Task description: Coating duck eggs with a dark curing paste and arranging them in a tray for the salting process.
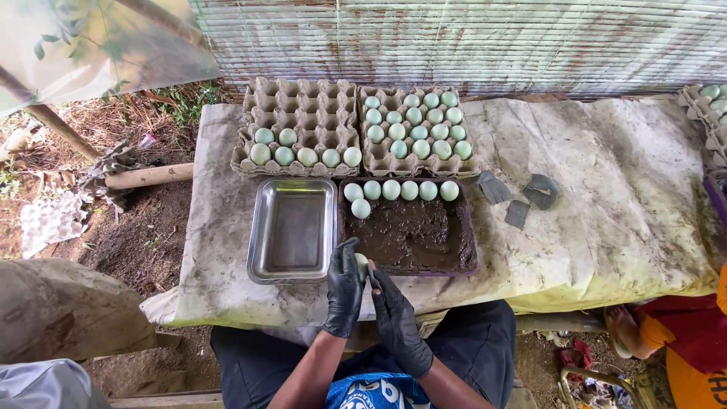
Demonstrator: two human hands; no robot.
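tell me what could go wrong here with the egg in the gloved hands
1. The egg is pinched between the left hand and right hand over the near rim of the mud tray; slick gloves could let it drop and crack.
2. Six loose eggs lie unsupported along the tray's far side and could knock together.
3. The steel pan sits close beside the hands, so an elbow nudge may shift it.
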